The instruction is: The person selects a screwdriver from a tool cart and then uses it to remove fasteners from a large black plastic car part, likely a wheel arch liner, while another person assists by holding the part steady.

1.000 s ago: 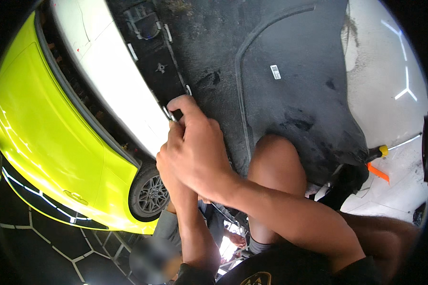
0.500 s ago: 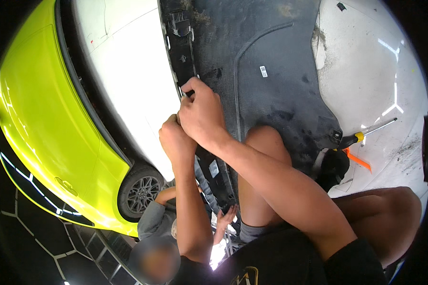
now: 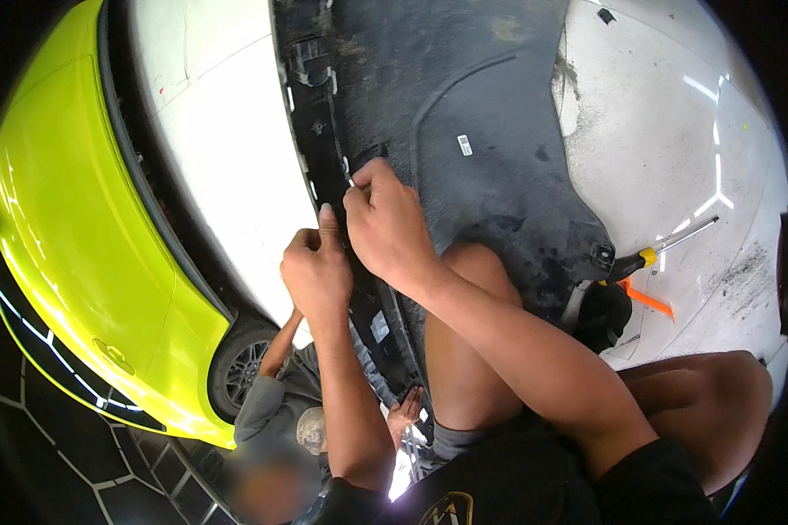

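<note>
The person crouches over a long black strip [image 3: 311, 150], which lies lengthwise between a white surface [image 3: 210, 131] on the left and a broad dark grey panel [image 3: 490, 184] on the right, the person's knee [image 3: 474, 276] just beside it. The left hand [image 3: 318, 271] is at the strip's near stretch, fingers curled in toward the palm and thumb standing straight up — whether anything sits inside that curl, I can't tell. Ahead and to the right, the right hand [image 3: 387, 226] has thumb and forefinger drawn close together at a small pale clip [image 3: 349, 181] on the strip's right edge; from here I can't tell whether the fingertips grip it or only touch it. More pale clips show along the edges farther up the strip. Below the hands, a co-worker in a grey shirt [image 3: 267, 407] leans in, with one hand [image 3: 404, 409] at the strip's lower end. A lime-yellow car [image 3: 87, 219] fills the left side, its wheel [image 3: 239, 374] near the co-worker's arm. On the right, near the grey panel's corner, lie a screwdriver [image 3: 630, 264] with a black-and-yellow handle and an orange tool [image 3: 650, 300] — both on the pale floor [image 3: 648, 114].
</note>
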{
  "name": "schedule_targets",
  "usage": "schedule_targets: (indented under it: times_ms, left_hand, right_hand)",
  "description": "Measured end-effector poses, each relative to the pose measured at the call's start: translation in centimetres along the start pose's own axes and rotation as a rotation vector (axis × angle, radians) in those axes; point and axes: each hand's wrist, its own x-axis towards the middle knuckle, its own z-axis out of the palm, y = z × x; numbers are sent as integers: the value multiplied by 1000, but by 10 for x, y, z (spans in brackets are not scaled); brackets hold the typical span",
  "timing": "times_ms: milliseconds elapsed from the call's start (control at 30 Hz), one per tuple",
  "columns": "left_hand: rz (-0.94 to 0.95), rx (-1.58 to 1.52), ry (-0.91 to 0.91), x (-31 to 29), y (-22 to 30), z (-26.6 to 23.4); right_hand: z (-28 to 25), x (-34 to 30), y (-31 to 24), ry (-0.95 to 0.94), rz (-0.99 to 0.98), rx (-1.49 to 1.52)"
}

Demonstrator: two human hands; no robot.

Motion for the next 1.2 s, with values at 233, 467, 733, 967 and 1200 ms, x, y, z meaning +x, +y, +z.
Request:
schedule_targets:
  times_ms: [233,467,733,967,1200]
  left_hand:
    - [-96,-33,-23,5,12,-3]
    - [-96,-9,-45,5,4,-3]
    - [-13,-136,-45,6,-6,1]
    - [-8,-62,38,0,-5,10]
    - [-8,-65,-10,0,-7,8]
  right_hand:
    - [10,7,13,-50,-92,12]
    - [4,22,23,-110,-229,71]
    - [4,8,17,-70,-316,-22]
    - [4,17,16,-94,-220,125]
    - [-4,21,12,-159,-203,126]
